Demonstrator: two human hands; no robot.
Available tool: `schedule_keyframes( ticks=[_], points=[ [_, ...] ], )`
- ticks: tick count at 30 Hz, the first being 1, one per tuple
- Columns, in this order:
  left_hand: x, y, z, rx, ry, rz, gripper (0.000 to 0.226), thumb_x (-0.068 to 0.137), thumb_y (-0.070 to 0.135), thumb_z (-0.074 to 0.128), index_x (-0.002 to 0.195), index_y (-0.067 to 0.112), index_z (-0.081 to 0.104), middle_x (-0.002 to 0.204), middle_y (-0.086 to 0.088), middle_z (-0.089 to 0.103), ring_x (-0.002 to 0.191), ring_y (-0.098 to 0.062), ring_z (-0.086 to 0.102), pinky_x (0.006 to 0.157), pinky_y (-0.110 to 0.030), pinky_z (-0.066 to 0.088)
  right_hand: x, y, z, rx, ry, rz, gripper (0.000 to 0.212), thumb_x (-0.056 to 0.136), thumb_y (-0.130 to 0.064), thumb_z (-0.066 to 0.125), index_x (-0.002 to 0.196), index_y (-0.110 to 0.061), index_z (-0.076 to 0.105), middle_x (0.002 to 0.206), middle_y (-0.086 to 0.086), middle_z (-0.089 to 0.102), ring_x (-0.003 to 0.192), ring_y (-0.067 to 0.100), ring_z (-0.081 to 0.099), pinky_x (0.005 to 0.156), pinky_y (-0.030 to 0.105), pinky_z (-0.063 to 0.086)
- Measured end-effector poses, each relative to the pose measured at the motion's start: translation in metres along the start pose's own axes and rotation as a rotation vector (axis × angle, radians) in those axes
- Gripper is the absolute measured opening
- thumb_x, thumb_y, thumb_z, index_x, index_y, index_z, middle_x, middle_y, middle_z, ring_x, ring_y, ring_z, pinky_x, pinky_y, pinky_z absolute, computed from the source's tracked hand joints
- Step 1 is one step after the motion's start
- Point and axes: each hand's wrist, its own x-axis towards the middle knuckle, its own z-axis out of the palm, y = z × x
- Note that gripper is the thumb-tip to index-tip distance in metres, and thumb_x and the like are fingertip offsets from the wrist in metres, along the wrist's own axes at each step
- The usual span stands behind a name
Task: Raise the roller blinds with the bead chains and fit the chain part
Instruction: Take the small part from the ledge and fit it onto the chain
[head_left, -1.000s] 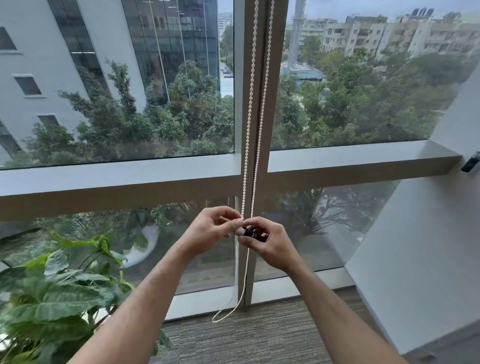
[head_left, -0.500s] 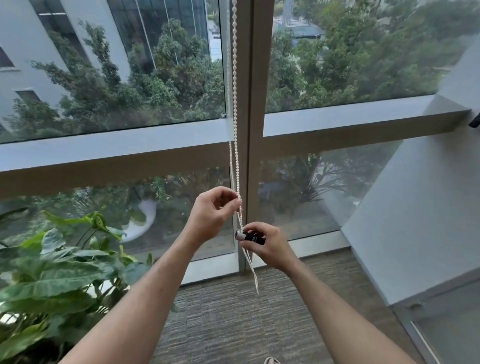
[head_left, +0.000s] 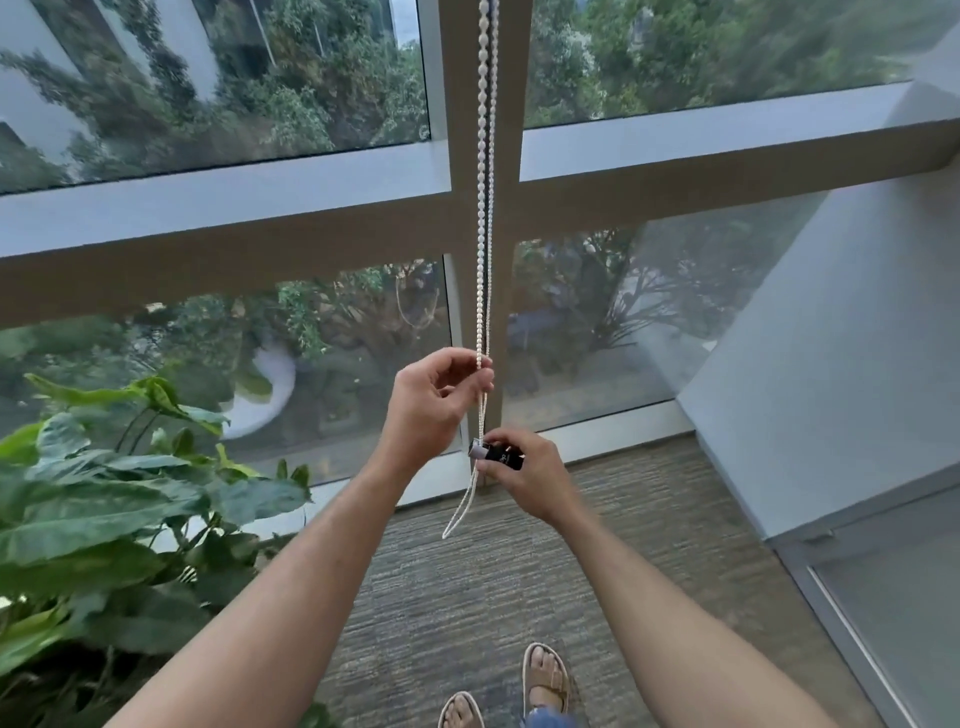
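A white bead chain (head_left: 483, 218) hangs in two strands down the window's centre post (head_left: 467, 156). My left hand (head_left: 434, 405) pinches both strands between thumb and fingers at about waist height. Just below it, my right hand (head_left: 524, 478) grips a small black chain part (head_left: 497, 454) with a pale end, held against the chain. The chain's bottom loop (head_left: 460, 512) dangles free beneath both hands, above the carpet. The roller blind itself is out of view above.
A large-leafed potted plant (head_left: 104, 509) fills the lower left. A white wall (head_left: 831, 364) and a glass panel (head_left: 909, 623) close in the right side. Grey carpet (head_left: 467, 597) lies below, with my sandalled feet (head_left: 543, 680) on it.
The view has tilted down, so the feet now show. My left hand slid higher up the chain, away from my right hand. The hanging loop below is shorter than a second ago.
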Motion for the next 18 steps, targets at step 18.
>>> schedule_keyframes(
  ticks=[18],
  points=[
    [-0.021,-0.187,0.046,0.049,0.103,-0.068,0.026,0.081,0.007,0.077,0.086,0.031,0.071,0.079,0.013,0.074,0.076,-0.018,0.071,0.080,-0.052,0.059,0.024,0.168,0.071,-0.025,-0.034,0.019,0.030,0.082,-0.021,0.080,0.111,-0.017,0.071,0.104,0.000,0.070,0.096,0.015,0.063,0.087,0.025,0.048]
  ],
)
